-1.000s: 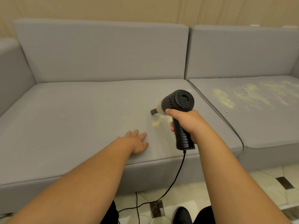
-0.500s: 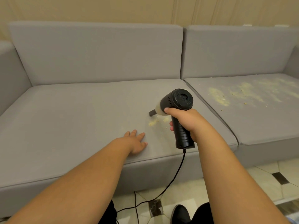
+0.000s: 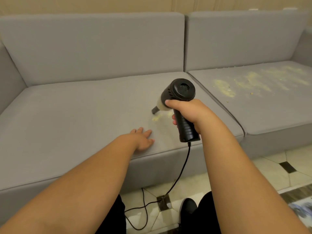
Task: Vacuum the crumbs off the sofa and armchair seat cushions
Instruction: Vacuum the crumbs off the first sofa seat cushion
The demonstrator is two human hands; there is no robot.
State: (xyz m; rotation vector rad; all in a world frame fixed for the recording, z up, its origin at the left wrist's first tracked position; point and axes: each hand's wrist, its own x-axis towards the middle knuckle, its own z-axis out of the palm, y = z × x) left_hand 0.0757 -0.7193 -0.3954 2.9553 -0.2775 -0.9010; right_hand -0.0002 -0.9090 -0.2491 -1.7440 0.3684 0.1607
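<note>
The right hand has its grip wrapped round the handheld vacuum, nozzle touching the left seat cushion beside a small crumb patch. The left hand lies flat and relaxed on that cushion. Left of the vacuum looks clean; the right seat cushion carries wide crumb smears, untouched. No armchair is in view.

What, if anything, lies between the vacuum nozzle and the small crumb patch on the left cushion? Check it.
Nothing visible. The nozzle of the handheld vacuum, gripped by the right hand, sits just above the crumb patch on bare cushion. The left hand rests flat nearer the front edge, off that line.
</note>
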